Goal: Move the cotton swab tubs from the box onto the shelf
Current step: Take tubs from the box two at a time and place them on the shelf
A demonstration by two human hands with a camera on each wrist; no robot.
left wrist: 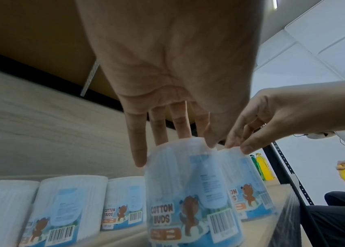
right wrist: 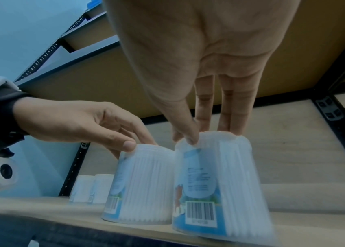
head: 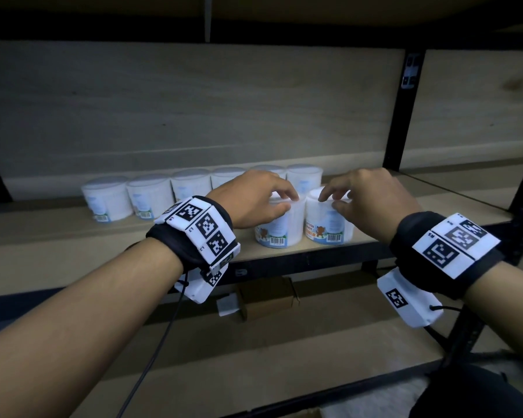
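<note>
We take this for a stockroom or shop storage area. Under our hands [head: 255,203] runs a wooden shelf [head: 73,233] on a black metal rack, its perforated upright post [head: 405,107] standing beyond our right hand. Past our left hand, identical cotton bud tubs [head: 151,196] stand in a row, barcoded labels facing out, like stocked goods. Below our hands a lower shelf board [head: 329,333] carries a small cardboard box [head: 267,292]. To the right of our right hand, the left wrist view shows yellow and green bottles [left wrist: 261,165] and a white wall [left wrist: 315,100].
</note>
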